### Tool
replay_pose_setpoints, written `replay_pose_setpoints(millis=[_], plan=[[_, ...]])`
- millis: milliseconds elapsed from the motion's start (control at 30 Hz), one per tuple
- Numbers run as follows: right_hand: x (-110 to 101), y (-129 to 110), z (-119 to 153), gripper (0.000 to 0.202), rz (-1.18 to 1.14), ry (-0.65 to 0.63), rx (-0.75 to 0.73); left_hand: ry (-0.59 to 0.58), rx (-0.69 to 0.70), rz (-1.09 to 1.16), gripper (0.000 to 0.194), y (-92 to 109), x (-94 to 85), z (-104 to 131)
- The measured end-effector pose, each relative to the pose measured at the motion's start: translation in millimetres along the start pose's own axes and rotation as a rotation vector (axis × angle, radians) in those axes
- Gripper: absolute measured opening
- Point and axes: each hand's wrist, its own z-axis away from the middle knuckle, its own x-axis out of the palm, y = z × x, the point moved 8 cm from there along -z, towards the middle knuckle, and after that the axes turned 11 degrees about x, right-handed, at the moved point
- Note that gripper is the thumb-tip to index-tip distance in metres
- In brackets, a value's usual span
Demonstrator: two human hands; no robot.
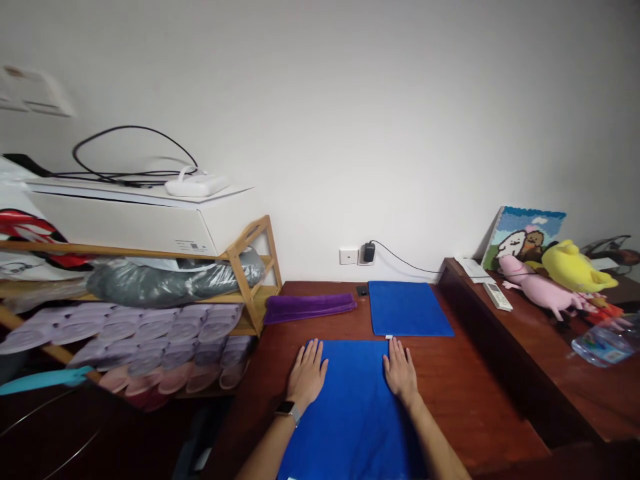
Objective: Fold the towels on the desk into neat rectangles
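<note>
Head view shows me left hand (306, 377) and right hand (401, 375) flat, fingers slightly apart, on opposite sides of the nearer blue cloth (353, 400), toward the table's (475, 400) near edge, presumably to steady it.

On your left you have a wooden rack (241, 280) with a long white box (125, 221) on top, and on that box a white device (197, 186) beside a looped black cable (135, 183). Below it you find a grey bundle (160, 285) in clear plastic, then rows of lilac slippers (153, 325) above pink slippers (171, 380). Ahead of you, a black adapter (369, 252) is plugged in beside a white wall plate (349, 257). On your right stand a picture (525, 230), a pink plush pig (540, 290) and a yellow plush toy (575, 267), near a remote control (497, 297) and a plastic bottle (603, 345); the dark clutter (623, 257) beyond may include cables, but blur hides it.
</note>
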Motion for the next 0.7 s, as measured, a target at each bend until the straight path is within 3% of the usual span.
replay_pose_setpoints(millis=[100,167,233,300,467,533,633,700], plan=[[0,-45,12,0.065,-0.032,0.06,-0.102,0.019,0.105,0.035,0.058,35,1.0,-12],[8,-77,23,0.062,-0.064,0.04,-0.21,-0.004,0.183,0.069,0.056,59,6.8,-19],[16,-94,29,0.061,-0.081,-0.01,-0.265,-0.04,0.204,0.09,0.055,70,13.8,-21],[19,-88,28,0.061,-0.077,-0.033,-0.247,-0.059,0.147,0.088,0.057,60,18.0,-19],[7,-22,7,0.066,-0.019,-0.045,-0.088,-0.079,-0.061,0.031,0.063,0,16.5,-7],[-1,-5,0,0.067,-0.012,-0.046,-0.065,-0.1,-0.079,0.033,0.064,-13,12.5,-7],[-9,-2,-3,0.066,-0.01,-0.064,-0.04,-0.121,-0.035,0.051,0.062,-7,-0.3,-12],[-12,-10,4,0.066,-0.012,-0.046,0.001,-0.083,0.041,0.056,0.06,13,-13.1,-12]])
